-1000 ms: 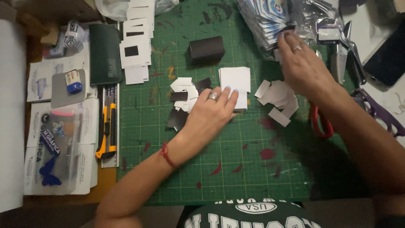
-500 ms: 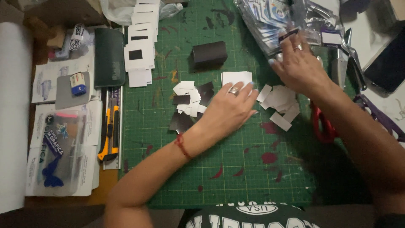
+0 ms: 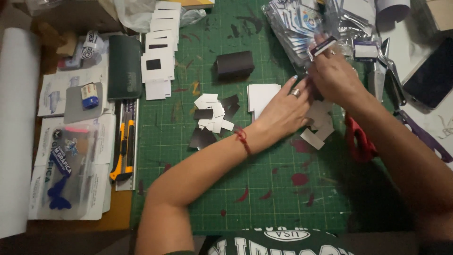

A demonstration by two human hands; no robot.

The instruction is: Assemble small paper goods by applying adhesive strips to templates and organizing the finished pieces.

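Observation:
My left hand (image 3: pixel 286 109), with a ring and a red thread on the wrist, reaches across the green cutting mat (image 3: pixel 264 189) and meets my right hand (image 3: pixel 333 78) over a spread of small white cards (image 3: pixel 317 127). The right hand's fingers pinch a small card with a dark band (image 3: pixel 322 46) just below a heap of clear plastic sleeves (image 3: pixel 306 23). The left fingertips touch the right hand; what they grip is hidden. A stack of white cards (image 3: pixel 261 96) lies just left of the left hand. A pile of white and black scraps (image 3: pixel 211 117) sits farther left.
A black block (image 3: pixel 235 64) stands on the mat's upper middle. White slide-like frames (image 3: pixel 159 52) line the upper left, beside a dark green case (image 3: pixel 124 68). A yellow utility knife (image 3: pixel 123 148) and metal ruler lie at the mat's left edge. Red scissors (image 3: pixel 358 141) lie under my right forearm.
My left hand has slid right from the white card stack over to the right hand. The right hand has lifted a small dark-banded card toward the plastic sleeves.

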